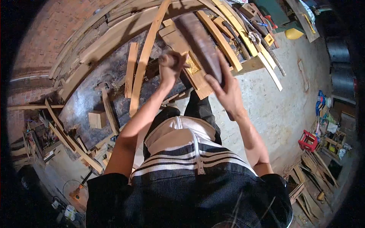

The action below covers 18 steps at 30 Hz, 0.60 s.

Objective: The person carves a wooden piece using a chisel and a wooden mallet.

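Note:
My right hand (231, 91) grips the near end of a long dark wooden block (199, 45), thumb on one side and fingers on the other. The block is blurred and tilts away over the bench. To its left, my left hand (170, 70) is closed in a blurred fist; what it holds, if anything, I cannot make out. Both hands are above a light wooden board (175, 38). A yellowish carved recess (193, 65) shows in the board, just right of my left hand. The block partly hides the board's right side.
Long wood strips (146, 57) lie left of the board. A hammer-like tool (107, 102) and a square wood block (97, 119) rest on the dark bench top (81, 110). Tools and curved pieces (220, 40) crowd the right. A red stool (308, 141) stands on the floor.

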{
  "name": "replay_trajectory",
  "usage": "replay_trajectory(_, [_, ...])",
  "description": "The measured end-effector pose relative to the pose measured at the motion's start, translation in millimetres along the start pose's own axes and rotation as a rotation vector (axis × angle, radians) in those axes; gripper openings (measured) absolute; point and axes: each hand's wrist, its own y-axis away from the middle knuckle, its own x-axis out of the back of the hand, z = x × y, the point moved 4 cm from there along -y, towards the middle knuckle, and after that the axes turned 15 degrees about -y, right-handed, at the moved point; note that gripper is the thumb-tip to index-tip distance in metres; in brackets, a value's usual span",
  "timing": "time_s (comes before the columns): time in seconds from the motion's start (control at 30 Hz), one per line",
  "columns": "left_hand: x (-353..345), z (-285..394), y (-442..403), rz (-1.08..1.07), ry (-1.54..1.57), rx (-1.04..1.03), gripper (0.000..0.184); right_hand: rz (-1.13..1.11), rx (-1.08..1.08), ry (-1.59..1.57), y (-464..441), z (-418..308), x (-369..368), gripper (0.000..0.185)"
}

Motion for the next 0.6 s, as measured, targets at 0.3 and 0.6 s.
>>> replay_trajectory(0.3, [-7,3,-10,-0.05,-0.735,-0.335,0.028,0.15,-0.232,-0.074,15,24,32,0.076])
replay_trajectory(0.6, [-21,-2,4,-0.211,-0.764,-0.376,0.024,0.078,-0.134,-0.037,13,-14,21,0.08])
